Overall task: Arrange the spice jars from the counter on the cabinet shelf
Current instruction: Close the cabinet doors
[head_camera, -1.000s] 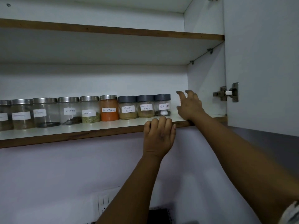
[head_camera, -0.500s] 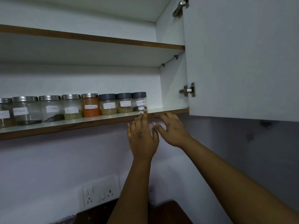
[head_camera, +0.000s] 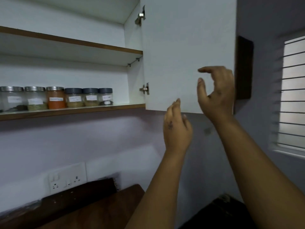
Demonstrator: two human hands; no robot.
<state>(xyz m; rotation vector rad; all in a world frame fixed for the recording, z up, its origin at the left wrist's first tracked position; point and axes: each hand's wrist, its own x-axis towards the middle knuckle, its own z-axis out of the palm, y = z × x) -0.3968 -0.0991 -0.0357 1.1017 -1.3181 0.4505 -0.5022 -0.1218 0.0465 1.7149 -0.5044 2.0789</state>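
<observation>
Several labelled spice jars stand in a row on the lower cabinet shelf (head_camera: 92, 109): steel-lidded ones (head_camera: 35, 98) at the left, an orange-filled jar (head_camera: 56, 100), then three dark-lidded jars (head_camera: 91, 97) ending near the shelf's right end. My right hand (head_camera: 216, 95) is raised in front of the open white cabinet door (head_camera: 181, 47), near its outer edge, fingers loosely curved and holding nothing. My left hand (head_camera: 177, 129) is just under the door's bottom edge, fingers relaxed and pointing up, also holding nothing. Neither hand touches a jar.
An upper shelf (head_camera: 82, 44) sits above the jars. Two hinges (head_camera: 145, 88) fix the door to the cabinet side. A wall socket (head_camera: 67, 178) and a brown wooden surface (head_camera: 99, 205) lie below. A barred window (head_camera: 293, 96) is at the right, beside a dark panel (head_camera: 244, 68).
Both hands left the shelf's front edge and moved right to the open door. The view swung right, so the jars now sit at the left.
</observation>
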